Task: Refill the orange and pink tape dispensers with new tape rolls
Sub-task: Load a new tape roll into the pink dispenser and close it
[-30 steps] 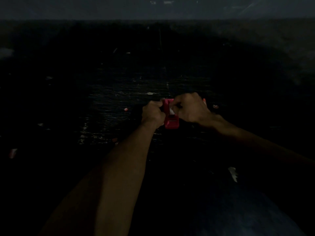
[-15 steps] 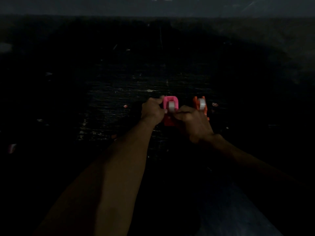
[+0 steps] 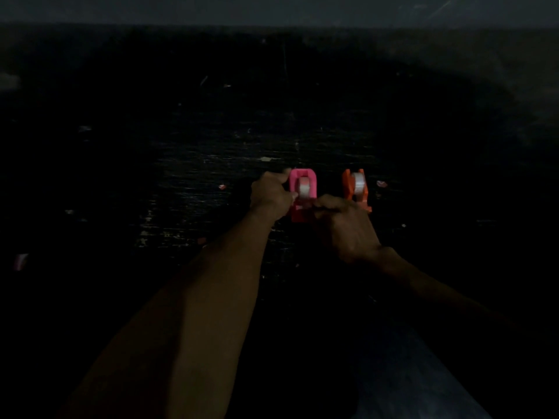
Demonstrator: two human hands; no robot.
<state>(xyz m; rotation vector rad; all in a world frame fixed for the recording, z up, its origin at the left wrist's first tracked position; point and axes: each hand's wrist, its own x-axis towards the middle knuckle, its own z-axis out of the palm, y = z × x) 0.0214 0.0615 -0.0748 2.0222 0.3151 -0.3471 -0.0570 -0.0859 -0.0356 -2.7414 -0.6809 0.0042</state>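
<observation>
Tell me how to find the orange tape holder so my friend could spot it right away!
Look at the dark scratched table, where two hands meet in the middle. Two tape dispensers stand side by side, each with a clear roll. The orange dispenser is the right one, beyond the right hand; the left hand grips the pink dispenser beside it.

I'm looking at a dark, scuffed black tabletop [image 3: 181,182] in dim light. A pink plastic tape dispenser [image 3: 302,172] sits on it, an orange plastic tape dispenser [image 3: 347,186] just to its right. Small pale and pink scraps [image 3: 222,186] lie scattered around.
</observation>
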